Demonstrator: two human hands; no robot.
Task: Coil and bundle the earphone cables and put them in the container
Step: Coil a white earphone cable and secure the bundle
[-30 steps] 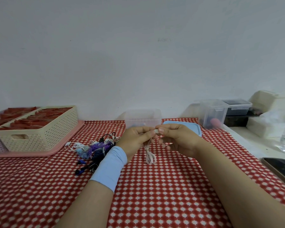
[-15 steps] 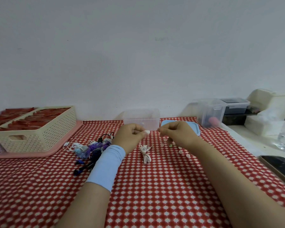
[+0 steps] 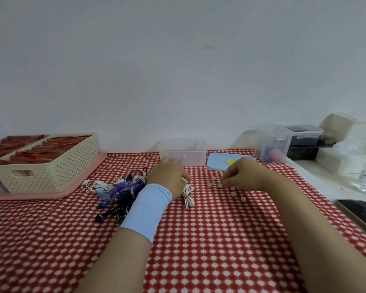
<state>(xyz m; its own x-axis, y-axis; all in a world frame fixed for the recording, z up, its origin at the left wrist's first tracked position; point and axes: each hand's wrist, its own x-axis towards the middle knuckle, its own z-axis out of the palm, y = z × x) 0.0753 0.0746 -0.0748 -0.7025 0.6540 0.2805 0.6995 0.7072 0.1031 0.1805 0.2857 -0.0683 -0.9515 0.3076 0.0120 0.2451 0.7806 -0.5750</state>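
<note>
On the worktop point(image 3: 199, 240), covered with a red-and-white patterned cloth, the white earphone cable point(image 3: 188, 197) lies as a loose coil, unsecured. One second ago both hands held it together, raised off the cloth. It has since been set down and the hands have moved apart.

The left hand point(image 3: 169, 176), with a light blue wristband point(image 3: 148, 208), hangs low at 11 o'clock of the coil with its fingers curled. Contact with the cable cannot be confirmed. The right hand point(image 3: 242, 172) has gone to 3 o'clock of the coil, its fingertips point(image 3: 224, 182) down among the small pale pieces point(image 3: 233, 193) and just beside a green piece point(image 3: 219, 185). Whether it has pinched one cannot be told.

The clear container point(image 3: 182, 152) stands at 12 o'clock of the coil, with its blue lid point(image 3: 216, 166) flat beside it at 3 o'clock. The pile of tangled earphones point(image 3: 118, 189) lies at 9 o'clock of the left hand.

Assessment: coiling of this cable appears finished and binding has not yet been done. The right hand is probably fetching a fastener. The coil may spring loose while nothing pins it down. The bulk of the task remains, as the pile is unsorted. What the container holds cannot be made out.
</note>
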